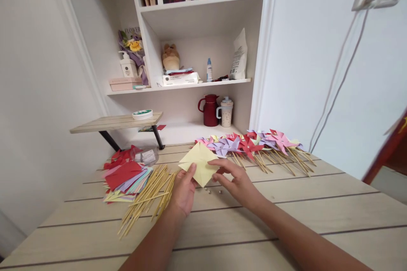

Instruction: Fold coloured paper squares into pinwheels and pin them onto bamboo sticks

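My left hand (185, 192) holds a pale yellow paper square (201, 161), its thumb pressed on the face and the fingers behind. The sheet is turned cornerwise, and slits run in from its corners. My right hand (237, 183) is at the sheet's right corner, with the index fingertip at the paper and the thumb apart below it. Whether that fingertip touches the sheet I cannot tell. Just under the paper, a few small shiny beads (220, 192) lie on the tabletop.
Left of my hands lie a pile of thin wooden sticks (143, 205) and a stack of coloured paper (122, 176). Finished paper pinwheels (251, 146) on sticks lie at the back right. Behind stand a small raised shelf (111, 123), a red jug (210, 111) and a cup (226, 113).
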Demonstrator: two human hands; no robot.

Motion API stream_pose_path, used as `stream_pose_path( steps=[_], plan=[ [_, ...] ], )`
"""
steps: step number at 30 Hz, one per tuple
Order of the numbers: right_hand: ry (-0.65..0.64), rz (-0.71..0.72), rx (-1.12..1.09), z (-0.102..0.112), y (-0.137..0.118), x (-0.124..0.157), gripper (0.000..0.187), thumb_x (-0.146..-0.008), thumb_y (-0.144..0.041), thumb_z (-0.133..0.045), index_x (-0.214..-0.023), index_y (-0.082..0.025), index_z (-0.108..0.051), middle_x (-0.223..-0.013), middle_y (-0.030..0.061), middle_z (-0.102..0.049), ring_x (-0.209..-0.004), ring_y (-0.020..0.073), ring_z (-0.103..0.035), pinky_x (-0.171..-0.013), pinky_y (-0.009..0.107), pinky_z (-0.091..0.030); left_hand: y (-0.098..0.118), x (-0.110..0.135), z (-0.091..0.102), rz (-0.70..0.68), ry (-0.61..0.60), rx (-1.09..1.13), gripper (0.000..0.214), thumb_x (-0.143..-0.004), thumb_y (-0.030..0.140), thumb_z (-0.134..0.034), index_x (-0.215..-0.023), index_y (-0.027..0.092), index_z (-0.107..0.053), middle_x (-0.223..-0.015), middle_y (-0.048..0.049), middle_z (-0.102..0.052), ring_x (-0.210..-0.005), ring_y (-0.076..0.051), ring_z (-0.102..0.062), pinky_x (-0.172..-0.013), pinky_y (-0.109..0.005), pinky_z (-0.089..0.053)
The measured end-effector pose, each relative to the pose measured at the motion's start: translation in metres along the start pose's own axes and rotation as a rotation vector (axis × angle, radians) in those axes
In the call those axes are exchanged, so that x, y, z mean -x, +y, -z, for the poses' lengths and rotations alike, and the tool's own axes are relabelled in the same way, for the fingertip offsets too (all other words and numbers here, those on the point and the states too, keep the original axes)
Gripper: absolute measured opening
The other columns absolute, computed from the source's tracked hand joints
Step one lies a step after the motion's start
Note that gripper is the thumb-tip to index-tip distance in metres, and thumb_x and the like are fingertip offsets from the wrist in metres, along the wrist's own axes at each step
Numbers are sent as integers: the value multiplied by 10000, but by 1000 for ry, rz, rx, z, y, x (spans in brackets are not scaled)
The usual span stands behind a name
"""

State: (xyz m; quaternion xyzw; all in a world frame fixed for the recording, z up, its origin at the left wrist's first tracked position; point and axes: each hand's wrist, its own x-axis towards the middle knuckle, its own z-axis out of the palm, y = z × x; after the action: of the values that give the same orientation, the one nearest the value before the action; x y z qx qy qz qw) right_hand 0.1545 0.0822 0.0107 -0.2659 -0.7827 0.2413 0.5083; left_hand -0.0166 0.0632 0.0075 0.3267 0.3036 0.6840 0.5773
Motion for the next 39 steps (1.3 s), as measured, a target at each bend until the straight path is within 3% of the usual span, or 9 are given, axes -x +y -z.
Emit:
stream_pose_path(
  steps=[4, 11, 20, 24, 29, 34, 39],
  plan=[
    [49, 75, 63, 5, 0, -2, 206, -892, -189, -628, -1067, -271, -700, -1014, 55, -687, -944, 218, -639, -823, 361, -534, -4, 4, -5, 25, -37, 8, 437, -775, 315, -794, -1151, 109, -706, -1161, -166, -735, -1039, -279, -713, -867, -339, -568],
    [31, 120, 112, 3, 1, -2, 498, -821, -12, -538, -1186, -307, -703, -1265, 88, -560, -1210, 248, -539, -936, 394, -509, -5, 0, -3, 14, -48, 66, 392, -820, 295, -754, -1170, 128, -703, -1199, -143, -725, -978, -228, -729, -793, -284, -577],
    [8, 7, -28, 0, 3, -1, 242, -853, -159, -672, -1030, -299, -760, -1015, 31, -743, -931, 220, -653, -832, 372, -521, -8, 4, -9, 29, -112, 83, 430, -822, 314, -753, -1203, 127, -687, -1173, -147, -735, -1062, -264, -703, -888, -338, -568],
    [25, -120, -104, -1, 3, 0, 190, -813, -148, -693, -954, -259, -757, -909, 25, -733, -752, 188, -648, -715, 334, -534, -7, 6, -12, 21, -112, 95, 436, -820, 344, -756, -1195, 132, -691, -1176, -147, -733, -1033, -260, -708, -853, -336, -572],
    [109, -85, -54, -1, -2, -1, 33, -813, -246, -735, -842, -242, -750, -862, 34, -655, -813, 198, -623, -704, 315, -518, -7, 6, -13, 9, -74, 94, 331, -800, 311, -777, -1074, 132, -733, -1103, -118, -758, -869, -183, -724, -722, -248, -564],
    [146, -89, -36, 0, -5, -3, 93, -850, -314, -714, -803, -250, -763, -942, 56, -618, -955, 227, -582, -802, 347, -487, -8, 7, -14, 5, -33, 128, 327, -790, 265, -787, -1087, 141, -729, -1108, -107, -757, -912, -187, -720, -777, -270, -571],
    [195, -157, -89, -2, -4, -5, 177, -851, -352, -708, -726, -227, -703, -837, 27, -595, -832, 199, -559, -751, 326, -460, -7, 10, -19, 3, -49, 149, 382, -804, 296, -775, -1155, 158, -713, -1186, -119, -732, -1046, -227, -699, -900, -319, -550]
  ],
)
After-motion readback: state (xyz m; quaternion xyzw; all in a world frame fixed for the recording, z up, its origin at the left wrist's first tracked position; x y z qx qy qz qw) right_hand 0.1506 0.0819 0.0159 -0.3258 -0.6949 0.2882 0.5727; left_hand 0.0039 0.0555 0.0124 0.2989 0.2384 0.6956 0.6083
